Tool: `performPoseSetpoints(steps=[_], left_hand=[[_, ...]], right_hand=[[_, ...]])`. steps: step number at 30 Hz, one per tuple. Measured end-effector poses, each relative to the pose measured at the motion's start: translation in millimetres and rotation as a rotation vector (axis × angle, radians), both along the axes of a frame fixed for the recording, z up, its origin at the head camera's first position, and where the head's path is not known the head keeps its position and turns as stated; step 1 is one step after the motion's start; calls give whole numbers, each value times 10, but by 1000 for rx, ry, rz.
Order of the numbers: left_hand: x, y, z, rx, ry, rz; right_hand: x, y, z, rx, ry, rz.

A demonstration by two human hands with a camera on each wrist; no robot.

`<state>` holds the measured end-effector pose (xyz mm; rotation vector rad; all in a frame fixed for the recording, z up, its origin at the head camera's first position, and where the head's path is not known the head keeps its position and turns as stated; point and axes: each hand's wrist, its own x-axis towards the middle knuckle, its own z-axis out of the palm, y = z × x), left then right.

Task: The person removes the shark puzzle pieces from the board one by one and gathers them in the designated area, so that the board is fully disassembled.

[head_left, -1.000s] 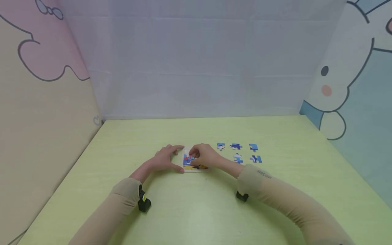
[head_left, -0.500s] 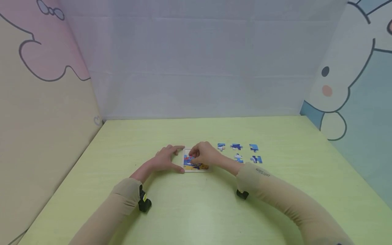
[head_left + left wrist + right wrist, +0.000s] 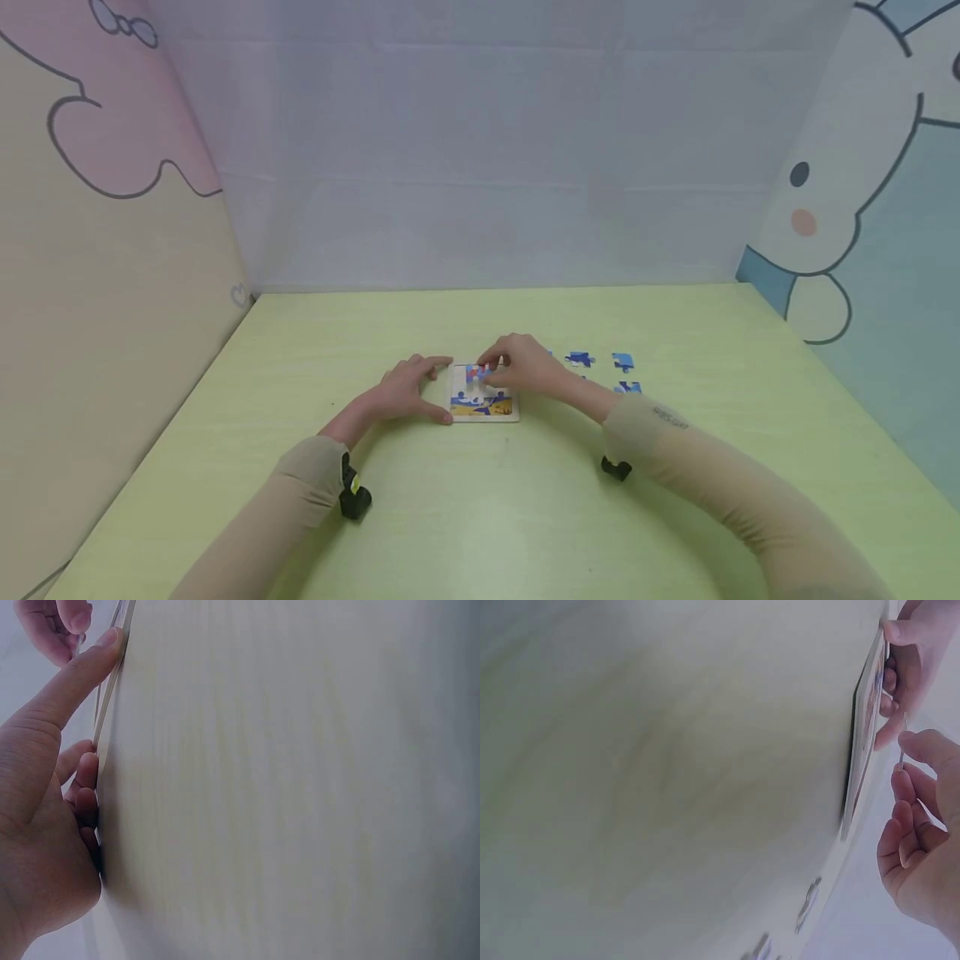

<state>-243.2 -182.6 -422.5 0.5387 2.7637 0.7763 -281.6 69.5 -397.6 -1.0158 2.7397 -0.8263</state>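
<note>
A small puzzle tray (image 3: 487, 420) with a pale frame lies on the table; yellow and blue picture shows along its near part, and pale backing shows further up. My left hand (image 3: 401, 389) holds the tray at its left side, thumb at the near corner and index finger at the far corner. In the left wrist view that thumb (image 3: 75, 682) touches the tray's edge. My right hand (image 3: 525, 364) pinches a blue and red puzzle piece (image 3: 474, 374) over the tray's far part. Seen edge-on in the right wrist view, the thin piece (image 3: 902, 754) is apart from the tray.
Several loose blue and white puzzle pieces lie to the right of the tray, among them one piece (image 3: 580, 359), another (image 3: 622, 362) and a nearer one (image 3: 628, 387). My right hand and forearm partly cover others. Printed cloth walls (image 3: 480, 167) enclose the table.
My right hand has moved away from me and slightly right, carrying the blue and red puzzle piece from the tray's left middle. Pale backing shows there now. My left hand has stayed put.
</note>
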Motion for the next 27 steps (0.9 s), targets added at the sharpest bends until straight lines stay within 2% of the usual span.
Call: performPoseSetpoints(steps=[11,14,27], left_hand=[[13,5,-2,-8,-13,23],[12,7,-7,-11,-16,28],[20,22,11,-3,-19,24]], right_hand=[[-25,338,142,-5,167,8],[-14,419,156,-20,185,-4],[102,727,86,-26,114,-85]])
